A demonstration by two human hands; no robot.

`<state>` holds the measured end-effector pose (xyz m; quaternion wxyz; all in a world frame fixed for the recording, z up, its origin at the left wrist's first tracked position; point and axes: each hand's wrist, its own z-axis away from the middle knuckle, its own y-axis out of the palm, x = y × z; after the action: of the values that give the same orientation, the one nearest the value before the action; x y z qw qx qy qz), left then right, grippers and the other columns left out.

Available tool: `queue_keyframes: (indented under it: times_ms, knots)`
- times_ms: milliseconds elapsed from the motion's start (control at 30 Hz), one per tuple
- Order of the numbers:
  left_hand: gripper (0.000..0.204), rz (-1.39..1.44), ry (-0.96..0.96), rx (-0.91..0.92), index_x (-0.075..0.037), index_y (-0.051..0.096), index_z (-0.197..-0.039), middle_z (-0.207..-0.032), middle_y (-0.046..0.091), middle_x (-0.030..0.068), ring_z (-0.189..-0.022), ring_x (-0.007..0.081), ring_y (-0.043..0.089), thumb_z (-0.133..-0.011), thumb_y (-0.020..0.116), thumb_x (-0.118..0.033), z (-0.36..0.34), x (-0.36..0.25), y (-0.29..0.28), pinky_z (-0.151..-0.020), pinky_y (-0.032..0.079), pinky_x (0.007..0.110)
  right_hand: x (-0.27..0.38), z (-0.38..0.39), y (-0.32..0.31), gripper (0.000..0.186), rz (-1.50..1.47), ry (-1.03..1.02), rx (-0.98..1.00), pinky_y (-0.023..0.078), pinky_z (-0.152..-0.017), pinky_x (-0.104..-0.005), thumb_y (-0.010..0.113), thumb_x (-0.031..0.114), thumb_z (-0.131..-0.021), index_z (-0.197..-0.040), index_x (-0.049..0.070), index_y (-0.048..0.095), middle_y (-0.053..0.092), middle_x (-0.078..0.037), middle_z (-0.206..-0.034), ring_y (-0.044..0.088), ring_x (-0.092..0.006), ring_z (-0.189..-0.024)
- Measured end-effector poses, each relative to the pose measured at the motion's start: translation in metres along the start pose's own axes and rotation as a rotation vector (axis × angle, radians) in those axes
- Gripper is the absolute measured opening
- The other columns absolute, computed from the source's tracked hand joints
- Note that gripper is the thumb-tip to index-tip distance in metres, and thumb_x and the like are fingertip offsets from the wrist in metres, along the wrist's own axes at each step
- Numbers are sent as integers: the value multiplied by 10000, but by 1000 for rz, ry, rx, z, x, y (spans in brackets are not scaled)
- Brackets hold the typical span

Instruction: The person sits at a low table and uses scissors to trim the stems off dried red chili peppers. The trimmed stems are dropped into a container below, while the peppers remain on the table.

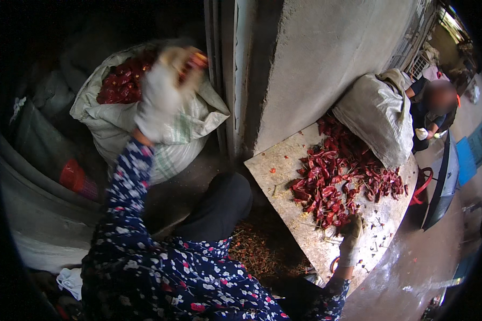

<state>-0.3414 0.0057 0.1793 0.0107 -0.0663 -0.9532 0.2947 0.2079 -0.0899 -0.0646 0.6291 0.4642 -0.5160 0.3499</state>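
Note:
Both of my hands wear pale work gloves. My left hand (168,80), smeared by motion, is raised over a white woven sack (168,160) at the upper left. Its fingers are curled around dried red chili peppers (197,59). More dried red chilies (115,85) fill the sack's open mouth. On the right, my right hand (352,232) rests at the near edge of a chili pile (326,182) on a pale, worn board (281,160). Its fingers are bent together at the peppers, and what they hold is hidden. Loose stems lie around that hand.
Another white sack (377,115) leans over the board's far side, against a concrete wall (326,59). Brown stems and scraps (251,251) are heaped below the board. A red plastic basket (77,179) lies at left. Another person (426,109) sits beyond the sack, near a dark basin (443,179).

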Motion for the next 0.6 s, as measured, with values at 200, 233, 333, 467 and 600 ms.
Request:
queue_keyframes:
  times_ms: [200,233,333,467,600]
  knots:
    - [593,-683,-172,531,-163,458,-1503,-1544,449,101,-1401,373,427,-1008,505,-486,-15,221,7,-1095,448,483,0,7,6,297,41,-4,36,378,-542,-246,578,340,-1039,-974,55,631,564,2,-726,473,-78,-583]
    - [607,-761,-174,689,-162,427,-1529,-1587,400,96,-1446,370,372,-1025,470,-497,-1,241,15,-1128,423,485,0,9,7,294,64,-8,14,377,-541,-246,578,336,-1038,-972,55,632,563,1,-723,471,-79,-580]
    - [604,-672,-279,694,-165,408,-1547,-1630,340,82,-1498,359,286,-1048,413,-504,11,277,37,-1169,380,488,-4,18,15,286,35,-10,-52,375,-535,-245,582,327,-1033,-964,55,634,553,0,-708,464,-79,-569]
    - [480,-491,-395,776,-172,548,-1449,-1556,457,97,-1418,366,413,-1030,476,-394,-30,281,25,-1144,411,455,-3,40,26,182,101,113,-15,409,-549,-224,666,224,-997,-996,42,664,652,-3,-777,520,-74,-591]
    - [393,-439,-423,542,-78,673,-1271,-1381,612,163,-1219,356,609,-990,568,-332,-60,241,-28,-1019,497,420,-8,60,31,178,408,432,454,425,-560,-228,705,211,-977,-965,33,719,709,9,-803,563,-62,-630]
